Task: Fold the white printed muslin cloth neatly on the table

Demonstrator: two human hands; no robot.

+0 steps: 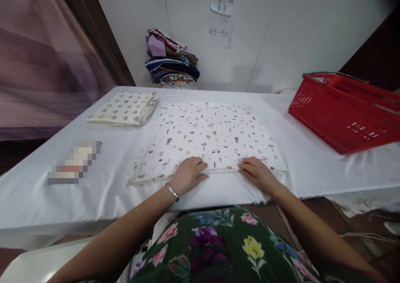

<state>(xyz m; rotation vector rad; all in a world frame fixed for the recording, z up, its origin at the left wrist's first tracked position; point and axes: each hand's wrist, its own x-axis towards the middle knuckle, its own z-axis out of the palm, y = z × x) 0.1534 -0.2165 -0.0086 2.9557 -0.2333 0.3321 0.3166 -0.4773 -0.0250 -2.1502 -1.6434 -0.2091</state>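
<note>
A white muslin cloth (209, 137), printed with small palms, rainbows and flamingos, lies folded in a flat rectangle on the table. My left hand (189, 172), with a metal bracelet at the wrist, grips its near edge left of centre, fingers on top and thumb at the edge. Farther right along that edge, my right hand (256, 172) holds the cloth the same way, its fingertips over the border. Layers show along the cloth's near side. What lies under the fingers is hidden.
A folded cream cloth with grey prints (125, 108) lies at the back left. Nearer sits a blurred-out flat object (75, 162). A red plastic basket (343, 112) stands on the right, and a stack of folded textiles (171, 62) rises behind the white-covered table (106, 204).
</note>
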